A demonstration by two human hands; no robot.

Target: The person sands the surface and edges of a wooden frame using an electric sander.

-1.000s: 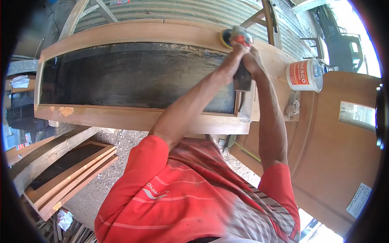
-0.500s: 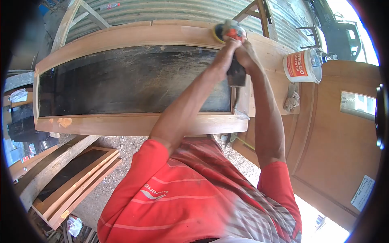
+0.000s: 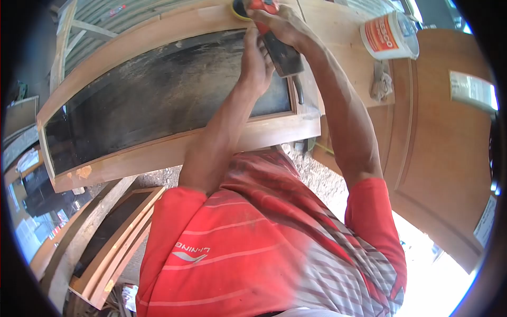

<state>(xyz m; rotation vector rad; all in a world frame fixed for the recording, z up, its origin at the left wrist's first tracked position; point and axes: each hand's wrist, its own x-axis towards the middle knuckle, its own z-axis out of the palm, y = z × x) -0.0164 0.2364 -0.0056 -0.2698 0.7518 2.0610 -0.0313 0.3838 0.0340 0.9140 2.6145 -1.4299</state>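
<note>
An angle grinder [image 3: 281, 54] with a red-orange head, a long dark body and a yellow-edged round pad [image 3: 241, 9] lies over the far rail of a wooden door frame [image 3: 174, 19]. My right hand [image 3: 283, 25] is wrapped around the grinder near its head. Beside the dark body, my left hand [image 3: 256, 64] has its fingers extended upward, close to the tool; whether they touch it I cannot tell. Below my hands, the frame's dark panel [image 3: 163, 98] looks dusty and scuffed. The top of the grinder's head is cut off by the view's edge.
A white bucket [image 3: 381, 39] with an orange label stands at the right, with a crumpled cloth [image 3: 381, 84] in front. A large brown door panel [image 3: 449, 153] fills the right side. Framed panels [image 3: 119, 238] and a timber beam [image 3: 87, 232] sit at lower left.
My left hand has come off the grinder's head and moved down beside its body. The grinder now tilts differently and appears farther left and higher as the view shifts.
</note>
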